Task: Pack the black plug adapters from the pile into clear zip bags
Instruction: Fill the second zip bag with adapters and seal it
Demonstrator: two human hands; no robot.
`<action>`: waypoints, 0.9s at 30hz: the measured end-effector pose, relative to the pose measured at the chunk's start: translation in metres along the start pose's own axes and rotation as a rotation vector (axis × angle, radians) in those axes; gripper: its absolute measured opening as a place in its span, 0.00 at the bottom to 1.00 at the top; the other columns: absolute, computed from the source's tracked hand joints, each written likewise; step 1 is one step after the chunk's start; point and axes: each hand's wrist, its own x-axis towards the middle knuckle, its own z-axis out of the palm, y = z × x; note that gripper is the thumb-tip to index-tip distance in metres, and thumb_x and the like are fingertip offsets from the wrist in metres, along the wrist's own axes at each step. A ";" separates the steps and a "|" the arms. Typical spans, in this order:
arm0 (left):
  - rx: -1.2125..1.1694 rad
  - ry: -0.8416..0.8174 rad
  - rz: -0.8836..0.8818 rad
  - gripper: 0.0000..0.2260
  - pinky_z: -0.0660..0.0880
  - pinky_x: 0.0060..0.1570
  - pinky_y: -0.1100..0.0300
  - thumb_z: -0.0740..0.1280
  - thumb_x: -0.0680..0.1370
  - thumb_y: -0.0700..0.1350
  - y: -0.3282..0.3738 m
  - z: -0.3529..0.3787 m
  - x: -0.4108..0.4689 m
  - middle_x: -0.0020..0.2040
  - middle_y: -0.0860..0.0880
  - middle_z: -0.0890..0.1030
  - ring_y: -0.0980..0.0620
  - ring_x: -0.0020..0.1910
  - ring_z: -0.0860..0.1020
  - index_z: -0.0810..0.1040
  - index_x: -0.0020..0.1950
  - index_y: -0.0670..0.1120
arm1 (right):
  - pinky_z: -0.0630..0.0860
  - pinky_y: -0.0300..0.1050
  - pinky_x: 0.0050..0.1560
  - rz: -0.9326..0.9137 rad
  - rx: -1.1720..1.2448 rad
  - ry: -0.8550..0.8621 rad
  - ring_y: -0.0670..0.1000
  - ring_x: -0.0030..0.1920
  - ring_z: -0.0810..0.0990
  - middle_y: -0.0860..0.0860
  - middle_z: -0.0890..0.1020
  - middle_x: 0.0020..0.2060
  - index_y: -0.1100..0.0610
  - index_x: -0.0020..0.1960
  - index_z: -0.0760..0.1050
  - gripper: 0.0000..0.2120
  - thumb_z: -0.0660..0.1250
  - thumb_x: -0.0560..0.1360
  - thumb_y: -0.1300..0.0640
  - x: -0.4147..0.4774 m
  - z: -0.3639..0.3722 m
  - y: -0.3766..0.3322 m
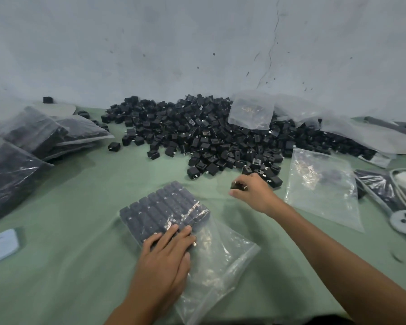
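My table (80, 231) cloth is a plain sage green. Adapters (209, 137) are all matte black with tiny silvery prongs. Bags (220, 259) are clear with white glare streaks. Wall (174, 43) is pale blue-grey, speckled with dark marks and a thin crack. Phone (0, 246) is light blue.

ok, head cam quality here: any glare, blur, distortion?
Head view: wide-angle bowing toward the edges; glare streaks on the zip bag under the left hand; right hand and the adapter it holds slightly soft; lighting diffuse, shadows faint.
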 end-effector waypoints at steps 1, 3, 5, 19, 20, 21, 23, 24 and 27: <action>0.000 -0.005 -0.005 0.16 0.63 0.66 0.53 0.57 0.79 0.50 0.000 0.000 0.000 0.69 0.59 0.77 0.56 0.70 0.73 0.81 0.61 0.54 | 0.72 0.44 0.50 -0.005 0.063 0.016 0.50 0.51 0.76 0.50 0.74 0.50 0.51 0.55 0.80 0.12 0.73 0.75 0.48 -0.011 -0.003 -0.003; 0.004 -0.006 -0.012 0.17 0.63 0.66 0.53 0.57 0.79 0.50 0.002 -0.002 0.000 0.68 0.59 0.77 0.56 0.70 0.73 0.81 0.61 0.54 | 0.79 0.48 0.50 0.004 0.223 0.038 0.52 0.46 0.82 0.50 0.81 0.48 0.51 0.52 0.81 0.09 0.75 0.74 0.49 -0.035 -0.012 -0.008; 0.004 -0.005 -0.023 0.17 0.63 0.66 0.53 0.56 0.79 0.50 0.003 -0.003 0.000 0.67 0.58 0.78 0.55 0.69 0.74 0.81 0.61 0.53 | 0.81 0.49 0.47 0.023 0.394 0.052 0.52 0.42 0.84 0.48 0.84 0.43 0.52 0.49 0.81 0.07 0.75 0.74 0.51 -0.063 -0.022 -0.010; 0.023 -0.070 -0.044 0.17 0.60 0.69 0.55 0.55 0.81 0.50 0.001 0.000 -0.002 0.71 0.58 0.74 0.55 0.74 0.68 0.78 0.64 0.55 | 0.83 0.46 0.48 0.309 1.096 -0.173 0.62 0.50 0.86 0.57 0.86 0.51 0.56 0.58 0.83 0.16 0.64 0.78 0.71 -0.228 0.037 0.003; 0.024 -0.067 -0.043 0.17 0.60 0.69 0.55 0.55 0.81 0.50 0.000 0.000 -0.002 0.71 0.58 0.74 0.55 0.74 0.68 0.78 0.64 0.55 | 0.83 0.46 0.50 0.323 1.163 -0.172 0.61 0.51 0.85 0.58 0.85 0.53 0.58 0.61 0.82 0.16 0.62 0.80 0.71 -0.222 0.044 -0.003; 0.023 -0.065 -0.042 0.17 0.60 0.69 0.55 0.55 0.81 0.50 0.000 -0.001 -0.002 0.71 0.58 0.74 0.55 0.73 0.68 0.78 0.64 0.55 | 0.83 0.47 0.52 0.340 1.229 -0.166 0.60 0.52 0.85 0.59 0.85 0.55 0.60 0.62 0.80 0.16 0.60 0.80 0.71 -0.215 0.051 -0.011; 0.025 -0.064 -0.042 0.16 0.60 0.68 0.55 0.55 0.81 0.50 0.001 -0.002 -0.001 0.71 0.58 0.75 0.55 0.73 0.69 0.78 0.63 0.55 | 0.82 0.47 0.53 0.361 1.346 -0.151 0.58 0.53 0.84 0.61 0.84 0.56 0.62 0.63 0.79 0.16 0.58 0.81 0.71 -0.198 0.062 -0.023; 0.028 -0.063 -0.040 0.16 0.60 0.68 0.55 0.55 0.81 0.50 0.001 -0.002 0.000 0.70 0.58 0.75 0.55 0.73 0.69 0.78 0.63 0.55 | 0.83 0.47 0.53 0.370 1.406 -0.141 0.58 0.54 0.84 0.61 0.84 0.56 0.63 0.63 0.78 0.16 0.58 0.81 0.71 -0.190 0.067 -0.028; 0.029 -0.053 -0.035 0.16 0.60 0.68 0.55 0.55 0.81 0.50 0.001 -0.002 0.000 0.70 0.58 0.75 0.55 0.73 0.69 0.78 0.64 0.55 | 0.84 0.49 0.50 0.458 1.633 -0.090 0.59 0.56 0.84 0.61 0.84 0.55 0.66 0.64 0.75 0.16 0.59 0.79 0.74 -0.165 0.081 -0.040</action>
